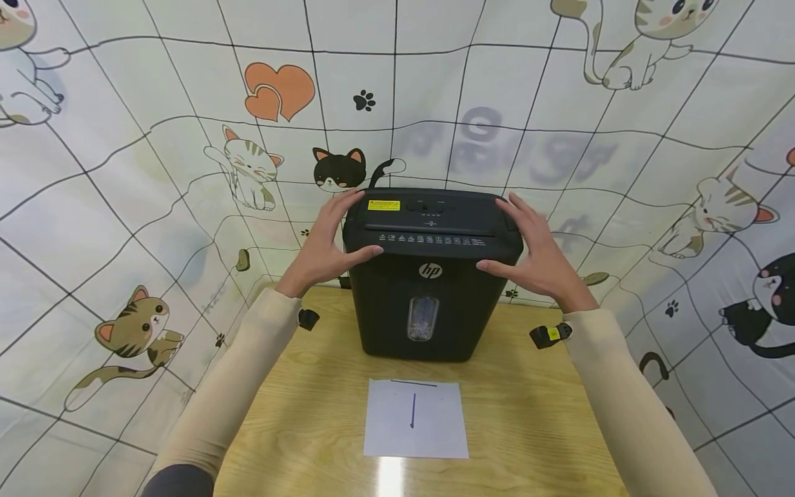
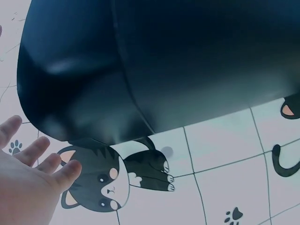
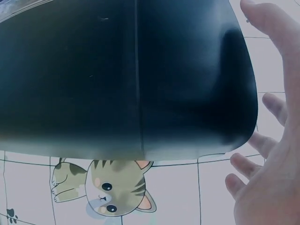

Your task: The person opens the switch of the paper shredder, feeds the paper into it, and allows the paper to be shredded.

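Note:
A black HP paper shredder [image 1: 428,304] stands upright on the wooden table, with a yellow label on its lid and a small front window showing pale shreds inside. My left hand [image 1: 328,241] is spread at the shredder's upper left corner, thumb towards the front and fingers towards the back. On the opposite corner my right hand [image 1: 528,252] is spread in the same way. In the left wrist view, the fingers [image 2: 65,176] lie beside the dark casing. The right wrist view shows fingers [image 3: 243,164] close to the casing; firm contact cannot be told.
A white sheet of paper [image 1: 415,428] with dark pen strokes lies on the table [image 1: 522,400] in front of the shredder. Cloth walls [image 1: 422,83] printed with cats and grid lines enclose the table at the back and both sides.

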Tool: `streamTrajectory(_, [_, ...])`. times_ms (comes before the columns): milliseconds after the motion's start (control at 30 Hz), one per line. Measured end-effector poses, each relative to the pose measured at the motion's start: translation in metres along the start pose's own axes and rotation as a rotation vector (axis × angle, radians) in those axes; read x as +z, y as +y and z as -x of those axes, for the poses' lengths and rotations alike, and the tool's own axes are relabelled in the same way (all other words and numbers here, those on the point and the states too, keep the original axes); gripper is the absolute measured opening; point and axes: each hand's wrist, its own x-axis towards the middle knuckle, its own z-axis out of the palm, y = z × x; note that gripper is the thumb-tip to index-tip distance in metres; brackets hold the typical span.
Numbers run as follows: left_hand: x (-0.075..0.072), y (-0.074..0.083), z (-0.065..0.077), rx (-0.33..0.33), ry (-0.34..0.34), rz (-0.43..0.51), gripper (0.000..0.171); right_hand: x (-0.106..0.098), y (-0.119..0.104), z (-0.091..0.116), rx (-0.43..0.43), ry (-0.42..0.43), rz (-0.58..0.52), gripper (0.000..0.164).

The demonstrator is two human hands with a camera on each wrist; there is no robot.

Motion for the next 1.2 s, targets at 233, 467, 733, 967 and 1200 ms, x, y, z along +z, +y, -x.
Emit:
streamTrajectory(233, [0.003, -0.008, 0.017, 0.026, 0.038, -0.027, 0.099, 0.003, 0.006, 0.013, 0.028, 0.013, -0.010, 0.104])
streamTrajectory(467, [0.007, -0.015, 0.036, 0.004, 0.058, -0.042, 0.106, 0.007, 0.014, 0.028, 0.056, 0.011, -0.033, 0.108])
streamTrajectory(733, [0.020, -0.029, 0.064, -0.114, 0.053, -0.027, 0.110, 0.019, 0.028, 0.050, 0.115, 0.021, -0.057, 0.113])
streamTrajectory(967, [0.037, -0.045, 0.088, -0.199, 0.058, -0.014, 0.113, 0.031, 0.042, 0.071, 0.208, 0.000, -0.105, 0.114])
streamTrajectory(1200, [0.056, -0.062, 0.117, -0.283, 0.038, 0.040, 0.112, 0.050, 0.055, 0.092, 0.273, -0.011, -0.148, 0.113])
